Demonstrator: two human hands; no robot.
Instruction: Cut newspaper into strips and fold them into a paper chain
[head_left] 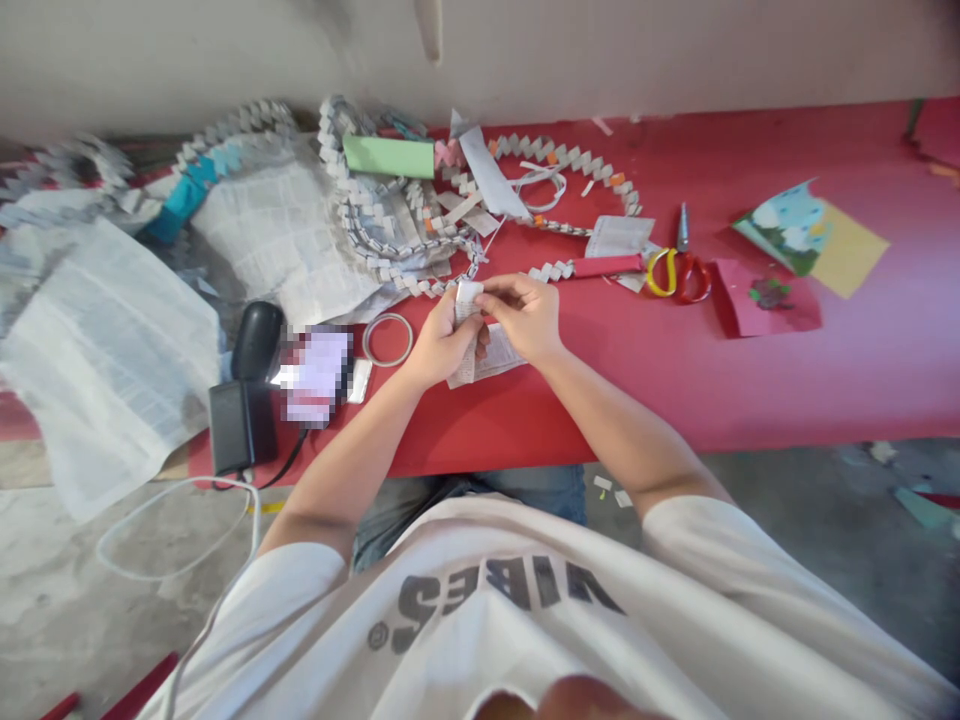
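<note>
Paper, folded narrow and covered in fine print [466,306], sits at the centre of the frame, between my two hands. Left hand [441,343]: gripping the fold, thumb laid across it. Right hand [531,318]: thumb and fingertips pinching the fold's upper end. More printed paper [504,352] shows below my right hand; cannot tell whether it joins the held piece.

Red worktop [825,395] bears everything. Upper centre: zigzag woven chains [566,153], looped and heaped, mostly white with orange links; a green paper [390,157] lies over them. Silver-coloured ring [365,341] just left of my left hand, worktop red inside it. Left of that, a device with a pixelated screen [319,380], beside a black box [229,425] and a rounded black object [257,340].

Right of centre: scissors [682,240], one yellow loop, one red, near a pink sheet [799,302] with a small green-and-brown shape on it. Upper right: picture card [787,225] touching a yellow paper [853,248].

Writing: "VIBES" in dark capitals on my white shirt [525,645], upside down in frame, circled R mark beside it. Large sheet [112,350] at left carries faint print, too small to read.
</note>
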